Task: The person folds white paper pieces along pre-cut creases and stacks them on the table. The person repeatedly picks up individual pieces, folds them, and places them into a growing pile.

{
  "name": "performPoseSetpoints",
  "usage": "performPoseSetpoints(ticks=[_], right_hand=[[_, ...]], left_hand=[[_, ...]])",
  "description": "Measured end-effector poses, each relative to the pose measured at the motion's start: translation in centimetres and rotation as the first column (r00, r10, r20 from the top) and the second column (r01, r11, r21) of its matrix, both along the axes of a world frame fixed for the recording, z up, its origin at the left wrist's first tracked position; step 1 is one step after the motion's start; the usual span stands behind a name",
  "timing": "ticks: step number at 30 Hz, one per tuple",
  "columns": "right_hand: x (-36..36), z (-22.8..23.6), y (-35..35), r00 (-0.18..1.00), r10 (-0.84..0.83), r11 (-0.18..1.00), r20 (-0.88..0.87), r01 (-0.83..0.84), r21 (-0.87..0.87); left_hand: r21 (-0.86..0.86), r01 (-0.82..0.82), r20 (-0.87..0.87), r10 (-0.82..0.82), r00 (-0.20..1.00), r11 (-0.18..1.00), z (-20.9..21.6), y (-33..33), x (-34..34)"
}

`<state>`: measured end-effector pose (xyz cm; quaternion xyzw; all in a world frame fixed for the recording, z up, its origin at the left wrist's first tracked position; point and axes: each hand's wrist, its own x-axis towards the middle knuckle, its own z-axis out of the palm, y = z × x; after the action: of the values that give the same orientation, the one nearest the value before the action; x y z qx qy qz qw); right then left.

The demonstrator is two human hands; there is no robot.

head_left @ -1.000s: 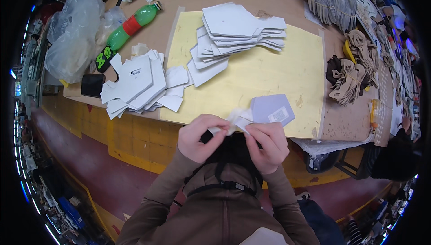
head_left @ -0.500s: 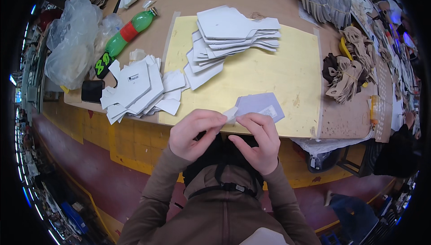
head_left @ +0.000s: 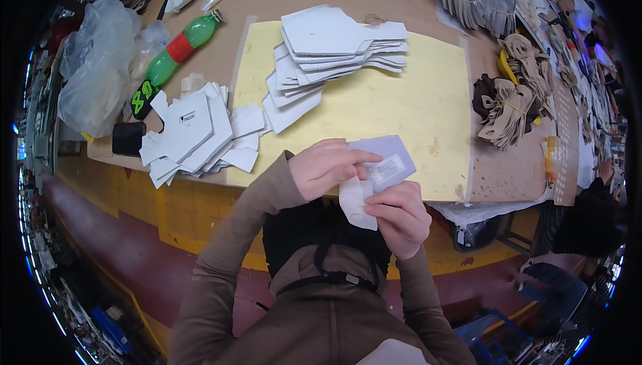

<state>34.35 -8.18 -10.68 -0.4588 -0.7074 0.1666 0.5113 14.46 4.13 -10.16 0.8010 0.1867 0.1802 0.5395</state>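
Observation:
A white cut piece, curved at its lower end, hangs in front of the table edge. My right hand pinches its right side between thumb and fingers. My left hand is just above, its fingers stretched to the right and the tips at a lavender piece on the table. The thumb side of that hand meets the white piece's top edge; whether it grips there I cannot tell. On the lavender piece lies a small whitish label sheet, partly under my left fingertips.
A yellow sheet covers the middle of the table. White cut pieces lie in a fanned stack and a loose pile. Leftward are a green bottle and a plastic bag. Bundled beige pieces sit right.
My left hand has moved right and up to the lavender piece. My right hand has lowered a little, and the white piece now shows almost whole below the left hand.

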Motion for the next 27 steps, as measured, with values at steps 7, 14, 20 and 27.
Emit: performPoseSetpoints(ticks=[7,14,20,27], right_hand=[[0.3,-0.5,0.0,1.000,-0.007,1.000,0.021,0.007,0.006],[0.4,-1.1,0.0,0.998,-0.030,0.999,0.055,0.030,-0.016],[0.5,-1.5,-0.4,0.997,-0.047,0.998,0.055,0.049,-0.035],[0.1,-1.8,-1.1,0.991,-0.133,0.986,0.013,0.133,-0.103]], left_hand=[[0.046,0.069,-0.098,-0.064,0.993,0.997,-0.7,1.4,0.0],[-0.022,0.076,-0.059,-0.077,0.995,0.997,-1.1,1.7,0.0],[0.019,0.134,0.057,-0.135,0.989,0.991,-1.7,2.3,-0.2],[-0.440,-0.068,0.023,0.086,0.996,0.896,-2.2,0.5,0.3]])
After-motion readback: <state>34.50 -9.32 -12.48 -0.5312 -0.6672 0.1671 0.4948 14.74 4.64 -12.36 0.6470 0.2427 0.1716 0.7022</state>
